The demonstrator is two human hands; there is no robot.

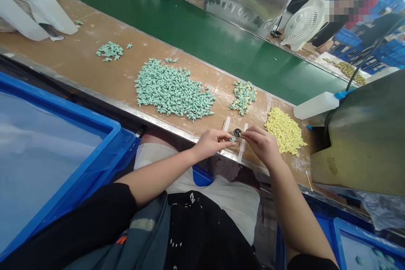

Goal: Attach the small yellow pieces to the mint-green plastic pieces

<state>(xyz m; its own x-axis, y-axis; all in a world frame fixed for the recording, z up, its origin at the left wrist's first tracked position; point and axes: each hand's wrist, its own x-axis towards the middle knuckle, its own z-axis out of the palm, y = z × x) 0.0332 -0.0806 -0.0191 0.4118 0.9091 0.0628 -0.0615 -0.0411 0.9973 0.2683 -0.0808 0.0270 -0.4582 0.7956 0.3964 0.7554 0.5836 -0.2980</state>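
My left hand (217,141) pinches a small mint-green piece (233,139) between thumb and fingers, over the bench's front edge. My right hand (257,141) is closed in a pinch beside a small round black dish (237,132); a tiny yellow bit seems to be at its fingertips, too small to make out well. The dish sits between two strips of white tape (242,143). A large pile of mint-green pieces (174,88) lies to the left. Behind the dish is a smaller cluster of green pieces with yellow bits (243,98). To the right is a heap of small yellow pieces (284,130).
A green conveyor belt (190,25) runs behind the brown bench (85,59). A white bottle (316,105) lies by a metal box (363,143) at right. A cotton swab (306,175) is near the edge. Blue trays (117,135) flank me. A white fan (303,21) stands beyond.
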